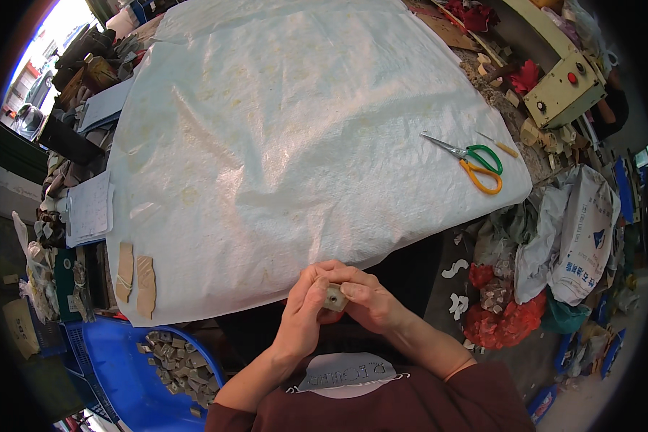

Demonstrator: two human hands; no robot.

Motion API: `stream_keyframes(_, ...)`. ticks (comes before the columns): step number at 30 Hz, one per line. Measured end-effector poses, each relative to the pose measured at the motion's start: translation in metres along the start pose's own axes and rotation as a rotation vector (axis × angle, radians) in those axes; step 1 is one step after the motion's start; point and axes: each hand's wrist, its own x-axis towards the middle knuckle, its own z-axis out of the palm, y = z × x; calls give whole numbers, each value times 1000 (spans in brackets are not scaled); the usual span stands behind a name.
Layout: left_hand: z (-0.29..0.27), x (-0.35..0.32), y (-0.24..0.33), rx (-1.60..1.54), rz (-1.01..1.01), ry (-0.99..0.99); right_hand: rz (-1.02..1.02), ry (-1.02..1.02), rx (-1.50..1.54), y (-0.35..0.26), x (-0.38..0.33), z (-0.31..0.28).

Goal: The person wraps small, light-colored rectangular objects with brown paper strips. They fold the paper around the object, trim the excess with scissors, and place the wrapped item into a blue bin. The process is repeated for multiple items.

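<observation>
Close to my body, at the front edge of the white sheet (266, 187), my two hands meet around a small beige-grey block (335, 298) with a dark hole in its face. My left hand (302, 308) closes on its left side, thumb along the edge. Fingers of my right hand (374, 301) are bent around the right side. Something red shows just under the block, too hidden to name. To the right on the sheet lie scissors (484, 167) with one green and one orange handle, beside a thin pointed tool (506, 148) with a yellowish handle.
Two brown flat strips (145, 288) lie at the sheet's left corner. Below stands a blue tub (115, 360) holding many small grey blocks (176, 363). Papers (90, 209) lie at the left edge. At right are a control box (565, 90), red bags (504, 324) and a white sack (587, 237).
</observation>
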Motion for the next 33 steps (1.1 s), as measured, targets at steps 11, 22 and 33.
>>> stream_keyframes(11,-7,10,-5,-543,-30,-234,33,258,-215,1,4,10)
stream_keyframes(22,1,-5,-3,-441,-37,-89,-40,278,-620,-10,11,28)
stream_keyframes(33,-27,-21,10,-671,122,-121,132,171,-393,-8,23,32)
